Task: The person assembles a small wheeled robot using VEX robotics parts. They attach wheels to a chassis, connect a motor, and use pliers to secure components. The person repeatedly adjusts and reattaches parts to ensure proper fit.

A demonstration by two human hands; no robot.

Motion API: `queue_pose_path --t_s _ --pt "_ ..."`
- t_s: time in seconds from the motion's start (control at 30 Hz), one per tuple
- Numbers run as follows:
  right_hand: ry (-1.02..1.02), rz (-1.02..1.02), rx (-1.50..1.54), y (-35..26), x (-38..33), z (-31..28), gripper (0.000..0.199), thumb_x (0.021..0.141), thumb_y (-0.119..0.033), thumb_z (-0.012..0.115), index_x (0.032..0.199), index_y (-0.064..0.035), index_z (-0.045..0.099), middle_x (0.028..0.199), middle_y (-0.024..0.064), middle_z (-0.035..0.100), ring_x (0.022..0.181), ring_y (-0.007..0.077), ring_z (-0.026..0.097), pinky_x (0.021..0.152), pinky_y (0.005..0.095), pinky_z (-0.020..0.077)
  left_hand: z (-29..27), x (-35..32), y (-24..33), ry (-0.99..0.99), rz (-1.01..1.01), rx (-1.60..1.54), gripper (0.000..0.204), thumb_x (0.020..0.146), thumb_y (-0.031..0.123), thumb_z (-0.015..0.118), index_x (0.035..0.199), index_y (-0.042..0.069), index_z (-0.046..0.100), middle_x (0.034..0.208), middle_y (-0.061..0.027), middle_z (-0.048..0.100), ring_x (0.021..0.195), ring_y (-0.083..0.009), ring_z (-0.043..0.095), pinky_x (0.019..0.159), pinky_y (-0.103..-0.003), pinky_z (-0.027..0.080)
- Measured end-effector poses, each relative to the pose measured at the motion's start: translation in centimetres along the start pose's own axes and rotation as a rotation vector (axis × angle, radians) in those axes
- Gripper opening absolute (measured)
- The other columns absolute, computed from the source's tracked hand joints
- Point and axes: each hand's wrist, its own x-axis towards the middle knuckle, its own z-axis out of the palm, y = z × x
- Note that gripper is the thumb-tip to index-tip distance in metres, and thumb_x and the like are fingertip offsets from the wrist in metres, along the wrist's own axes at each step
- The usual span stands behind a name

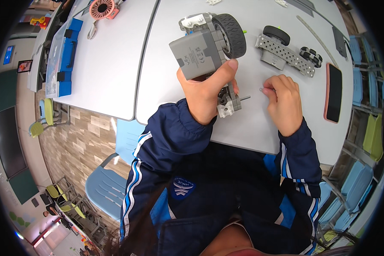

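My left hand [207, 94] is wrapped round a part-built robot chassis, raised over the near part of the table. A grey box-shaped module [195, 55] and a black-tyred wheel [230, 36] show above my thumb. Below the hand, a thin metal shaft [245, 98] sticks out to the right from the chassis. To the right of it, my right hand [284, 102] is closed in a pinch near the tabletop. A tiny grey piece [261, 89] shows at its fingertips, too small to name. Beyond that hand lies a perforated grey beam [286, 54] with wheels attached.
A phone [333, 93] lies at the right edge, near a long thin grey strip [315, 39]. On the left table stand a blue-and-clear case [66, 57] and a pink handheld fan [102, 9]. A blue chair [106, 192] is at my left.
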Motion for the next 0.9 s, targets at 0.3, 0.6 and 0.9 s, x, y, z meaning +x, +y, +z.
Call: queue_pose_path --t_s 0.3,0.6,0.9 --pt "-0.107 -0.013 0.124 1.2 0.9 -0.6 0.007 0.077 0.003 0.065 0.079 -0.0024 0.061 0.079 0.0111 0.061 0.08 0.0319 0.057 0.076 0.0398 0.042 -0.2 -0.3 -0.5 -0.009 -0.04 -0.05 0.018 0.082 0.012 0.065 0.093 0.0 0.057 0.073 -0.0088 0.056 0.053 -0.0201 0.055 0.052 -0.033 0.046" --pt "-0.162 0.006 0.275 2.1 0.5 -1.8 0.007 0.079 -0.003 0.068 0.086 -0.0038 0.067 0.084 0.0087 0.064 0.084 0.0298 0.058 0.079 0.0383 0.0422 -0.2 -0.8 -1.1 -0.028 -0.049 0.017 0.023 0.083 0.015 0.068 0.096 0.0 0.055 0.072 -0.0084 0.056 0.05 -0.0191 0.053 0.05 -0.033 0.045" --pt "-0.132 -0.08 -0.001 0.7 0.3 -0.1 0.01 0.074 0.003 0.065 0.08 -0.0042 0.061 0.084 0.0072 0.061 0.086 0.0275 0.054 0.078 0.0388 0.0378 0.2 -1.0 -1.0 -0.003 -0.02 0.023 0.022 0.084 0.017 0.067 0.093 0.001 0.055 0.073 -0.0081 0.054 0.051 -0.0182 0.051 0.048 -0.032 0.043"
